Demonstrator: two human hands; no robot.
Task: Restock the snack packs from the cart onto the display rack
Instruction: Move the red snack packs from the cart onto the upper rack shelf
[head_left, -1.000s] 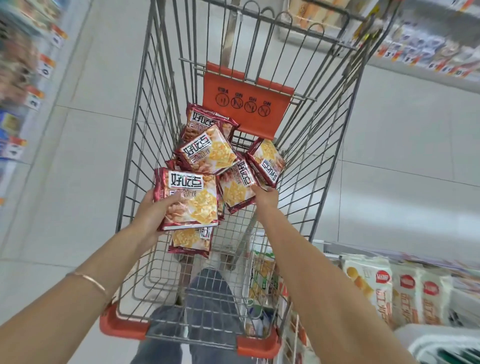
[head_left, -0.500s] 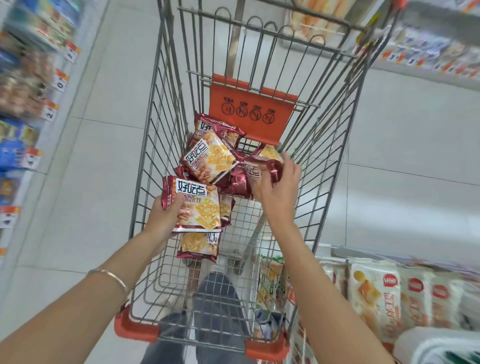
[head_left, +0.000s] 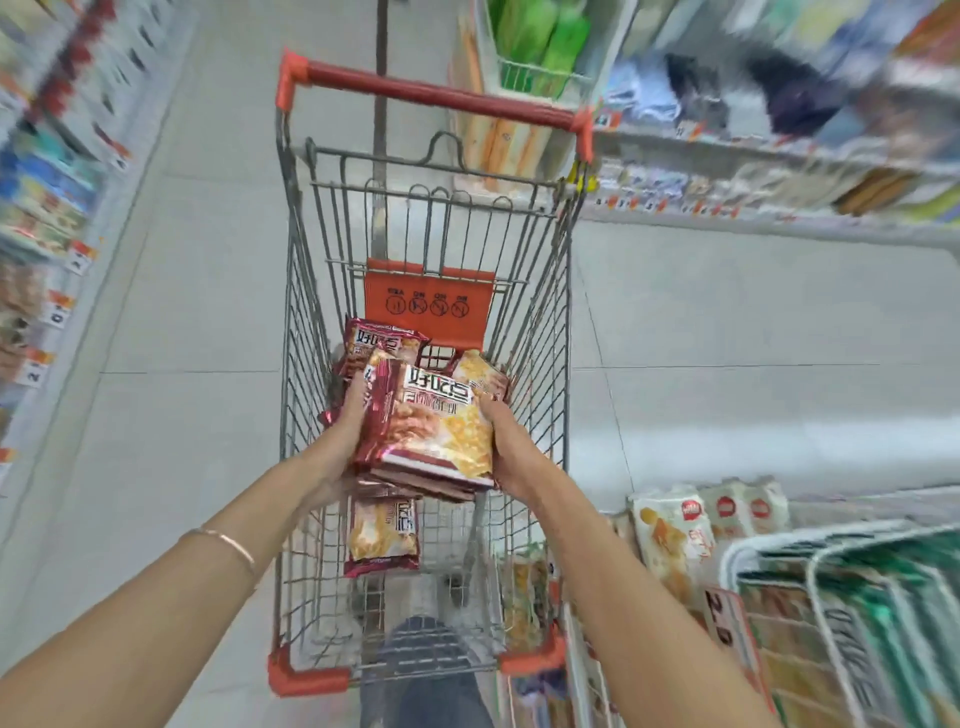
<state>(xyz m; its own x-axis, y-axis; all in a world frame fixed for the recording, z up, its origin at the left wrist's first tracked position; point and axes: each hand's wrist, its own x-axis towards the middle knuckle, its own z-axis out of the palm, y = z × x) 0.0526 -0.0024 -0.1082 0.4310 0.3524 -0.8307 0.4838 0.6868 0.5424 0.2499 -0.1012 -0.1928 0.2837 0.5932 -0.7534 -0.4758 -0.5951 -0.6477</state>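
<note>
A stack of red snack packs with cracker pictures is held above the wire cart. My left hand grips the stack's left side and my right hand grips its right side. One more pack lies flat on the cart floor beneath the stack. Another pack leans at the far end, below the orange child-seat flap. The display rack at lower right holds pale snack bags.
Store shelves line the aisle on the left and the right, both blurred. A white wire basket sits at lower right. The cart's red handle is at the far end. Grey floor tiles surround the cart.
My two hands came together and now hold several packs as one stack between them. The view tilted up, showing the cart's far handle.
</note>
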